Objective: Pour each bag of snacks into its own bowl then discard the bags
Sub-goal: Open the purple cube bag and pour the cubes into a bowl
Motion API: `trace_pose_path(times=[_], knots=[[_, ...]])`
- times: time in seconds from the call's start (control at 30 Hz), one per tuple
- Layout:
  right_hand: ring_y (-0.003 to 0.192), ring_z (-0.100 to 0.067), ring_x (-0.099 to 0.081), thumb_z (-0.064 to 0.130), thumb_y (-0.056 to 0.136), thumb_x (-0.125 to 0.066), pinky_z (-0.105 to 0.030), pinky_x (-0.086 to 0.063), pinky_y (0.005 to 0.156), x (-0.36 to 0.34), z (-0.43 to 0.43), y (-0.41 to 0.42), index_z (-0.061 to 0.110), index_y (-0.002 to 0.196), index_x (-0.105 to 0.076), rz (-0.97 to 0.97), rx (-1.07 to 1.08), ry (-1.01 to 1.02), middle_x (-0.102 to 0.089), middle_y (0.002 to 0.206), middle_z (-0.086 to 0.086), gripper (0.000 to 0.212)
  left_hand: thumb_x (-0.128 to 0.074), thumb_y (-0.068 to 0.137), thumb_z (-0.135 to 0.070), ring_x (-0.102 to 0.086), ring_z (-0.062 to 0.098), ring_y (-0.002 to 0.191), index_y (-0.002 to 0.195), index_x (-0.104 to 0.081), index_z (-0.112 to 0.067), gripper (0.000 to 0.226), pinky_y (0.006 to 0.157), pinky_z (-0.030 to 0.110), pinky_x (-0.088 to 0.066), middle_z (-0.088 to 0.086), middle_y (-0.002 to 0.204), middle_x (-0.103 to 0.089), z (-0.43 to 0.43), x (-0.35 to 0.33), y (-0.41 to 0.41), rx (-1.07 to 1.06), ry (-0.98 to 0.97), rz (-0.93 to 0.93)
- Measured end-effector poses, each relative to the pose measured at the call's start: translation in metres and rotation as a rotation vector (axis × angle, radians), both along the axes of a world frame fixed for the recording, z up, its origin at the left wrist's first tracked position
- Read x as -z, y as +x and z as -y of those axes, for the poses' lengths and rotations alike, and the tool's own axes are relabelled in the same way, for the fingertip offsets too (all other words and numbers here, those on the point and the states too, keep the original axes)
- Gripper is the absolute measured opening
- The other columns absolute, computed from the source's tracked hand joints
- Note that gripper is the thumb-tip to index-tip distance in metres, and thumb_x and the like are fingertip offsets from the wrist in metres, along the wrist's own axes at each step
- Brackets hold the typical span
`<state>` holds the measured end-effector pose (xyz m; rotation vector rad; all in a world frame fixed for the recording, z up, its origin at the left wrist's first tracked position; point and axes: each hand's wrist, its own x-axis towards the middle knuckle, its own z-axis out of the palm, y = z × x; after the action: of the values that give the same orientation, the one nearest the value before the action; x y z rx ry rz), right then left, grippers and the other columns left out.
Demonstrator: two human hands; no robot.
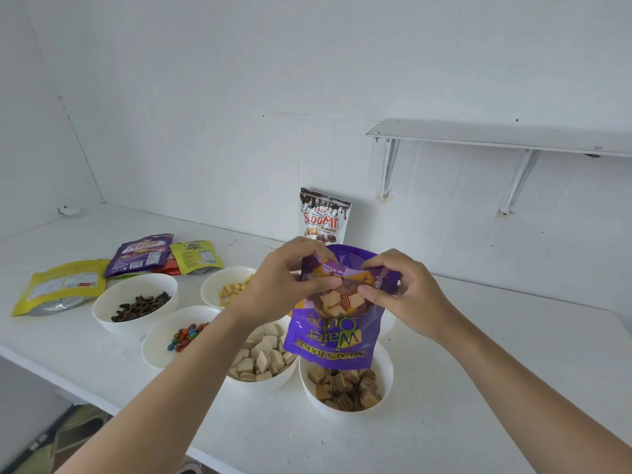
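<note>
A purple Wafer Cube bag (337, 331) hangs upside down over a white bowl (384, 366) of brown wafer cubes. My left hand (290, 273) and my right hand (398, 290) pinch the bag's raised bottom end from either side. Beside it stand a bowl of pale wafer cubes (261, 359), a bowl of coloured candies (184, 335), a bowl of dark seeds (140, 306) and a bowl of yellow pieces (232, 290). A Soomi bag (323, 217) stands upright against the wall behind.
Flattened bags lie at the back left of the white counter (478, 388): a yellow one (61, 285), a purple one (142, 253), another yellow one (196, 256). A wall shelf (496, 135) juts out at the upper right. The counter's front edge runs along the lower left.
</note>
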<state>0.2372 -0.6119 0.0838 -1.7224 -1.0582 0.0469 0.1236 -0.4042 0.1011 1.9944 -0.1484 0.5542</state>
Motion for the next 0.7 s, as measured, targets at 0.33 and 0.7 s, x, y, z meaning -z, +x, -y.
trace_pose_path(times=[0.33,0.7], knots=[[0.093,-0.012,-0.06,0.037,0.086,-0.06,-0.035,-0.059,0.067,-0.022,0.001,0.004,0.011,0.086,-0.061,0.242,0.047,-0.015,-0.056,0.092,0.015,0.026,-0.082,0.077,-0.046,-0.063,0.024,0.079,0.073,-0.061,-0.001,0.05,0.062,0.04,-0.052,0.007,0.084,-0.067,-0.019,-0.033,-0.002,-0.116,0.415,0.068],[0.083,-0.014,-0.071,0.029,0.085,-0.071,-0.046,-0.06,0.061,-0.003,-0.008,-0.007,0.036,0.075,-0.06,-0.037,0.159,0.17,-0.071,0.082,0.019,0.017,-0.076,0.087,-0.018,-0.074,0.019,0.087,0.103,-0.06,-0.03,0.026,0.068,0.035,-0.063,-0.003,0.086,-0.073,-0.007,-0.01,-0.007,-0.093,-0.002,0.064]])
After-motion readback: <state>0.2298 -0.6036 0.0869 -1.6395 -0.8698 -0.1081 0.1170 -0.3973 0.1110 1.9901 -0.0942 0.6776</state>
